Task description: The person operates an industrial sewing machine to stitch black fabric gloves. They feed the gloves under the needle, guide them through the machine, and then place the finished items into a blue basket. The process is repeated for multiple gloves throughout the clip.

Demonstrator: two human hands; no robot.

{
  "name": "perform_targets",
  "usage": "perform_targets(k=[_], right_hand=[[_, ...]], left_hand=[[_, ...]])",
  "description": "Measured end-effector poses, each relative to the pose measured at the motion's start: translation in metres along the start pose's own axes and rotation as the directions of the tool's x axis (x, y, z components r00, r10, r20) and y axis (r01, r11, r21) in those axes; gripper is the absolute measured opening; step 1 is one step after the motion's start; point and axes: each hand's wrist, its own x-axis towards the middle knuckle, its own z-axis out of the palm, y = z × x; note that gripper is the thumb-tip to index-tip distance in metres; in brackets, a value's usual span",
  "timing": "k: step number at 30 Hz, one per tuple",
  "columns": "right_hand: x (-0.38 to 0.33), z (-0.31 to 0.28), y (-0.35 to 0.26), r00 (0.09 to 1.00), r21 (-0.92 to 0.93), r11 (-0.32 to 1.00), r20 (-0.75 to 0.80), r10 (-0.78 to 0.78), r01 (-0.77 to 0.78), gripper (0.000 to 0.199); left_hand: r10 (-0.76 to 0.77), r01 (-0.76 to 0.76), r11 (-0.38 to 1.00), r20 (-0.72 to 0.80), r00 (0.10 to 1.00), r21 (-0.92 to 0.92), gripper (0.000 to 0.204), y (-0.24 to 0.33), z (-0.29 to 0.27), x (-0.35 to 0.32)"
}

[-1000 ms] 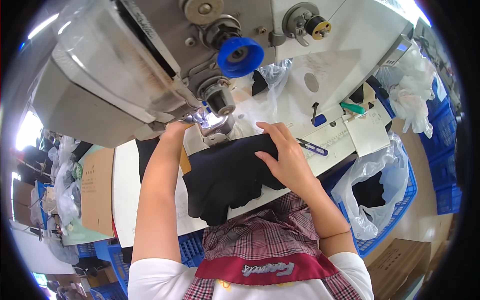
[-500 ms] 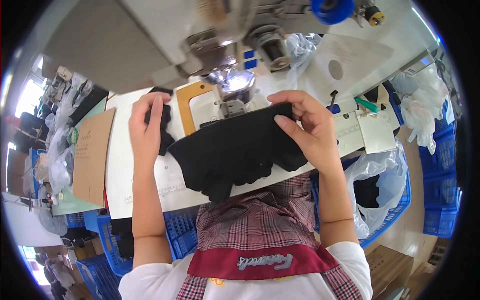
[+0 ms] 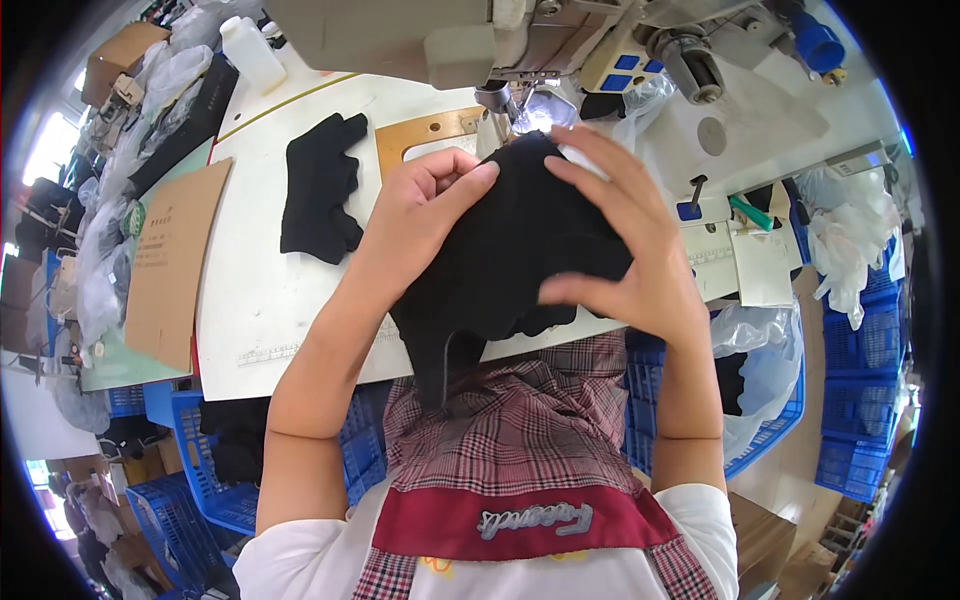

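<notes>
A black fabric piece [image 3: 510,235] with a wavy lower edge lies before the sewing machine's lit needle area [image 3: 540,108], partly hanging over the table's front edge. My left hand [image 3: 425,205] is closed on its upper left edge, thumb and bent fingers pinching the cloth. Across its right side spreads my right hand [image 3: 635,240], the fingers stretched toward the needle and the thumb well apart, touching the fabric. Farther left, a second black piece [image 3: 320,190], shaped like a short-fingered glove, rests flat on the white table [image 3: 250,300].
A brown cardboard sheet [image 3: 175,265] leans at the left edge, with a white bottle [image 3: 252,55] behind. To the right are a green tool [image 3: 750,213] and a white card [image 3: 762,268]. Blue baskets [image 3: 205,470] stand below, and the machine head [image 3: 400,35] overhangs the far side.
My left hand has left the second black piece, now lying flat, and come right to pinch the fabric by the needle. My right hand has opened from its pinch and spread over the cloth.
</notes>
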Motion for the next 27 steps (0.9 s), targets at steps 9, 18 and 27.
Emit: perform_targets(k=[9,18,27], right_hand=[[0.009,0.014,0.018,0.991,-0.338,0.935,-0.039,-0.125,0.105,0.059],[0.016,0.026,0.027,0.967,-0.444,0.884,-0.124,-0.222,0.146,0.048],[0.016,0.031,0.025,0.965,-0.448,0.887,-0.166,-0.203,0.110,0.055]], left_hand=[[-0.008,0.009,0.998,-0.026,1.000,0.058,0.022,0.002,0.003,0.023],[0.058,-0.052,0.993,-0.046,0.997,0.110,0.019,0.004,-0.004,0.034],[0.032,-0.030,0.984,-0.009,0.999,0.176,0.026,0.007,-0.011,0.037]])
